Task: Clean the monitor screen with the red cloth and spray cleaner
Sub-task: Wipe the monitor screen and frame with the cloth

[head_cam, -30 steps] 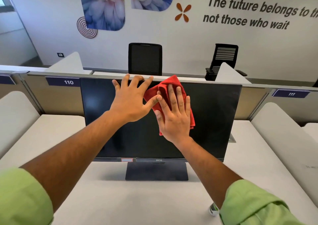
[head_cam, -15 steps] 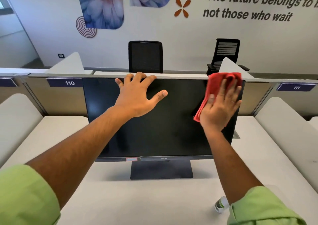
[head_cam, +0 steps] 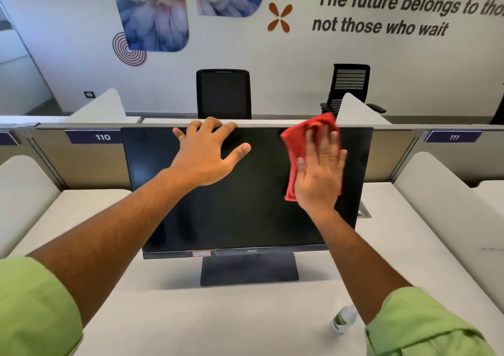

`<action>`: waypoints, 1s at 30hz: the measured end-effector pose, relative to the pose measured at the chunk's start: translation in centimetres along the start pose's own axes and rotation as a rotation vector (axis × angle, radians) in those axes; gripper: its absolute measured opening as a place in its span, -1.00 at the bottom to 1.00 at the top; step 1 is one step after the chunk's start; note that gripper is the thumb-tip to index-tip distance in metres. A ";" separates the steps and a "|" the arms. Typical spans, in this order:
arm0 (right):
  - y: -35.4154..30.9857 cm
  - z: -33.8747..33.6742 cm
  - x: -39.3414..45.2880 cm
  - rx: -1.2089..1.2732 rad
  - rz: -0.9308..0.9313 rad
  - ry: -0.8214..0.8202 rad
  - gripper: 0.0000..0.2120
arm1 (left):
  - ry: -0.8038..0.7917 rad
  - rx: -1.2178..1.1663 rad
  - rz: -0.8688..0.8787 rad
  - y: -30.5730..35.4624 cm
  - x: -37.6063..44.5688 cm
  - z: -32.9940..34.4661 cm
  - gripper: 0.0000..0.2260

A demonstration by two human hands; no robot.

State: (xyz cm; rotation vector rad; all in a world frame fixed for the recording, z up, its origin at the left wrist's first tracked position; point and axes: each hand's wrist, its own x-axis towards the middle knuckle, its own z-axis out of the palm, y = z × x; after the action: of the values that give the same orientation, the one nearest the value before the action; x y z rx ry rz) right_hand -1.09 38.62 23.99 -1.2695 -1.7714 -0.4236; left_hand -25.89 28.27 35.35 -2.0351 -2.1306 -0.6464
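Note:
A black monitor (head_cam: 231,214) stands on its dark base in the middle of the white desk. My left hand (head_cam: 204,154) grips the monitor's top edge near the centre, fingers hooked over it. My right hand (head_cam: 319,175) lies flat on the upper right part of the screen and presses the red cloth (head_cam: 297,143) against the glass. The cloth sticks out above and to the left of my fingers. A small clear spray bottle (head_cam: 344,319) with a green label lies on the desk at the lower right, partly hidden by my right sleeve.
The white desk (head_cam: 191,314) is bordered by padded white side dividers (head_cam: 447,205) and a back partition with labels 110 and 111. Two black office chairs (head_cam: 223,94) stand behind the partition. A small metal plate sits on the desk behind the monitor's right edge.
My right hand swept the red cloth from the screen's centre to its upper right corner, then came back a little left and down. My left hand kept its hold on the top edge.

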 end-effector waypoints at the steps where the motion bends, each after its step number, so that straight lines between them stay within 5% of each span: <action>1: 0.6 -0.3 0.3 0.013 0.137 0.013 -0.43 | -0.004 0.001 -0.001 0.1 0.1 0.0 -0.26; 4: 0.2 -0.9 1.2 0.077 0.399 0.033 -0.43 | 0.009 0.017 -0.001 0.2 0.3 0.3 -0.33; 6: -1.4 -0.6 1.1 0.058 0.377 0.042 -0.42 | 0.033 0.029 -0.005 0.1 0.2 0.6 -0.36; 11: -3.7 0.8 -2.2 0.041 -0.306 -0.096 -0.39 | 0.032 0.017 -0.022 -0.3 -0.1 0.4 -0.27; 13: -2.5 0.7 -1.5 0.043 -0.410 -0.117 -0.38 | 0.017 0.014 -0.013 -0.3 -0.2 0.2 -0.26; 15: -1.1 0.4 -0.6 0.018 -0.326 -0.099 -0.39 | 0.004 0.027 0.009 -0.1 -0.1 0.2 -0.32; 21: 3.7 -1.0 3.1 0.045 0.301 0.035 -0.39 | 0.000 0.052 0.017 0.1 0.1 0.2 -0.36; 30: 3.1 0.3 1.2 0.112 0.597 0.063 -0.40 | 0.008 0.072 0.015 0.0 0.0 0.5 -0.29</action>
State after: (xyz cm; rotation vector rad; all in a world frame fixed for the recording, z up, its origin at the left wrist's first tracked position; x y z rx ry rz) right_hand 1.41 40.81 24.20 -1.6002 -1.2601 -0.0208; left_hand -25.76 28.47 34.94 -2.0058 -2.1006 -0.5663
